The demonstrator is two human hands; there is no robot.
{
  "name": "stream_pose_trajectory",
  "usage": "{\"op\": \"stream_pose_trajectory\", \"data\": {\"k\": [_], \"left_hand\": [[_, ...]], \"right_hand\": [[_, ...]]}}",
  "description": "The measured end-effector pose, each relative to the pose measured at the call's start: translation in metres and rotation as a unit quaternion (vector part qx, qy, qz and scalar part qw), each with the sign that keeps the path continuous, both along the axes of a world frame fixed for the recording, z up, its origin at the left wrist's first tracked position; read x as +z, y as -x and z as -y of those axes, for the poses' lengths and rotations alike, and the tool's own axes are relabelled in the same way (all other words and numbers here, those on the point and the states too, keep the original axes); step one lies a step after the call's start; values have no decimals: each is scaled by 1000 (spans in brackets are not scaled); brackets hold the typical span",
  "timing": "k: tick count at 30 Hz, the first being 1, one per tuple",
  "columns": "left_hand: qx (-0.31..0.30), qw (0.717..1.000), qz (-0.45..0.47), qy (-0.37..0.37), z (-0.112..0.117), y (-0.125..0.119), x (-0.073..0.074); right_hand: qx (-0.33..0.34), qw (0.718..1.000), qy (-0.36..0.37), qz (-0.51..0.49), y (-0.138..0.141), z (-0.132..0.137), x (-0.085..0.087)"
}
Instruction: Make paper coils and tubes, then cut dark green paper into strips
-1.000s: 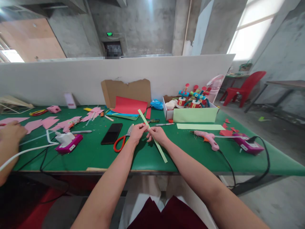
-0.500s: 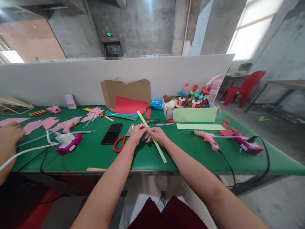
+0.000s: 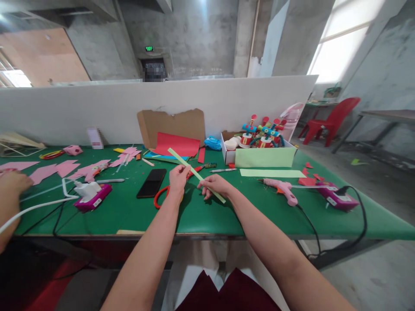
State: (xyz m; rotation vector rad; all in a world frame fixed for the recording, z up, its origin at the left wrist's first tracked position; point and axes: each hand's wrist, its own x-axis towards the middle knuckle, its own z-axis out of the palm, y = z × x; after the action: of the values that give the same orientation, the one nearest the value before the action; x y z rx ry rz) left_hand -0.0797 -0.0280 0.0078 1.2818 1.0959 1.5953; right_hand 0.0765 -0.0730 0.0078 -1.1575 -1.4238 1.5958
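A narrow light-green paper strip runs slantwise between my hands above the green table. My left hand pinches it near its upper middle, its far end sticking out beyond the fingers. Closer to the strip's lower end, my right hand holds it between thumb and fingers. Orange-handled scissors lie under and beside my left hand, partly hidden by it. Just left of them rests a black phone. Past the strip lie red-handled pliers and a pen.
On the right are a wider green strip, a pink glue gun and a purple power strip. A box of paper figures stands behind. Red paper lies at the back. A co-worker's hand is at far left, near pink paper pieces.
My hands have moved apart, the left one going left along the strip. The strip now lies at a flatter slant, its upper end shifted left. The red-handled pliers show more.
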Motion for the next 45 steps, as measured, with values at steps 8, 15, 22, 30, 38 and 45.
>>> {"op": "stream_pose_trajectory", "data": {"k": [8,15,22,30,38,45], "left_hand": [[52,997,1,-56,-12,20,30],[79,994,-3,-78,-20,43,47],[98,993,-4,-68,-24,48,51],[181,972,150,-20,-32,65,60],[7,924,354,144,9,-35,31],[-33,901,350,254,48,-91,14]], "right_hand": [[-2,999,-24,31,-12,-2,7],[0,999,-45,20,-16,-2,7],[-5,998,-64,3,-19,-3,7],[-101,994,-51,-4,-27,-7,6],[-160,983,-31,-79,-5,-13,-6],[-211,957,-97,-175,-6,-17,-13]]}}
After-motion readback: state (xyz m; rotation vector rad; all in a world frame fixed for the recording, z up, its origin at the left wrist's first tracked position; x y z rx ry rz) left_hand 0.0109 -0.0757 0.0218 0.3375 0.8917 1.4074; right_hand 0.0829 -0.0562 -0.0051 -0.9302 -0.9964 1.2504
